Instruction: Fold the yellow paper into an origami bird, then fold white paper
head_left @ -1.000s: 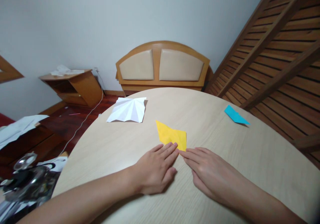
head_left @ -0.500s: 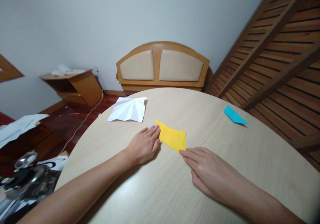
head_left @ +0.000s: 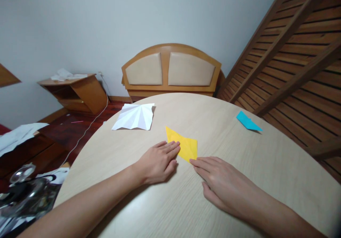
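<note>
A folded sheet of yellow paper (head_left: 188, 146) lies on the pale wooden table (head_left: 149, 213) between my hands. My left hand (head_left: 161, 161) rests flat, its outstretched fingertips pressing on the paper's left part and covering some of its lower edge. At the paper's lower right corner, the fingertips of my right hand (head_left: 213, 172) touch down, fingers stretched out and thumb apart. Neither hand grips anything.
A creased white sheet of paper (head_left: 135, 117) lies at the table's far left. On the far right is a folded blue paper (head_left: 248, 121). Beyond stand a headboard (head_left: 165, 69), a small wooden cabinet (head_left: 80, 92) and a slatted wooden panel (head_left: 293, 71). Glassware (head_left: 22, 174) sits at lower left.
My left hand has slid right and slightly down along the yellow paper's lower edge. My right hand stays at the corner. The view has shifted slightly.
</note>
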Available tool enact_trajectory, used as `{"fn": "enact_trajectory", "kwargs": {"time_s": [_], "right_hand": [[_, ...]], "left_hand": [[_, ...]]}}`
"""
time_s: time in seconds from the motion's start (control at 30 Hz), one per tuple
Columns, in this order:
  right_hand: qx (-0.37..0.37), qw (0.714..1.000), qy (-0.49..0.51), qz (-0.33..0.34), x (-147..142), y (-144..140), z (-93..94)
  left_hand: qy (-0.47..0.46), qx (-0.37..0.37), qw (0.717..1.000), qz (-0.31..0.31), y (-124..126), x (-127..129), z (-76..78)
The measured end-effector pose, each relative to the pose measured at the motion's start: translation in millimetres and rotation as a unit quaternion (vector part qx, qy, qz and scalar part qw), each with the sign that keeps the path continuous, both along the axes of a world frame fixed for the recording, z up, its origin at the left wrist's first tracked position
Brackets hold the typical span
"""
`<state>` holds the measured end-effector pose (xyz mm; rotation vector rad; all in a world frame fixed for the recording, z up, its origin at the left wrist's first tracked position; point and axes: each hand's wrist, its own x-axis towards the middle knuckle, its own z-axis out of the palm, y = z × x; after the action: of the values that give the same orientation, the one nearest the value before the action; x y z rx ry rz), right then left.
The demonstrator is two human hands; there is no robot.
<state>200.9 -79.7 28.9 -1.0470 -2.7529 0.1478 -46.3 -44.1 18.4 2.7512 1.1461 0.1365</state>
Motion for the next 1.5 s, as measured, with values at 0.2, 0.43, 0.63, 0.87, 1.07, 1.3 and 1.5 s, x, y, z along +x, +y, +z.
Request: {"fn": "enact_trajectory", "kwargs": {"time_s": [0.2, 0.43, 0.63, 0.87, 1.07, 1.3, 1.5], "right_hand": [[0.006, 1.000, 0.001, 0.006, 0, 0, 1.1], [0.007, 1.000, -0.010, -0.003, -2, -2, 0.7], [-0.011, 1.000, 0.000, -0.017, -1, -4, -2.3], [-0.045, 0.999, -0.013, -0.022, 8, -6, 12.0], [-0.030, 0.999, -0.001, -0.034, 15, 4, 15.5], [0.024, 0.999, 0.037, 0.024, 21, 23, -0.2], [0.029, 0.999, 0.043, 0.004, 35, 39, -7.3]], "left_hand": [[0.016, 0.031, 0.998, 0.045, 11, -7, -3.7], [-0.027, 0.109, 0.991, 0.078, -1, 5, 0.4], [-0.047, 0.055, 0.997, -0.015, -23, 27, -2.7], [-0.047, 0.040, 0.998, 0.007, -22, 35, -3.9], [-0.022, 0.045, 0.999, -0.018, -24, 35, 1.7], [0.003, 0.042, 0.996, -0.072, -25, 27, 5.3], [-0.035, 0.016, 0.988, -0.150, -14, 11, 9.7]]}}
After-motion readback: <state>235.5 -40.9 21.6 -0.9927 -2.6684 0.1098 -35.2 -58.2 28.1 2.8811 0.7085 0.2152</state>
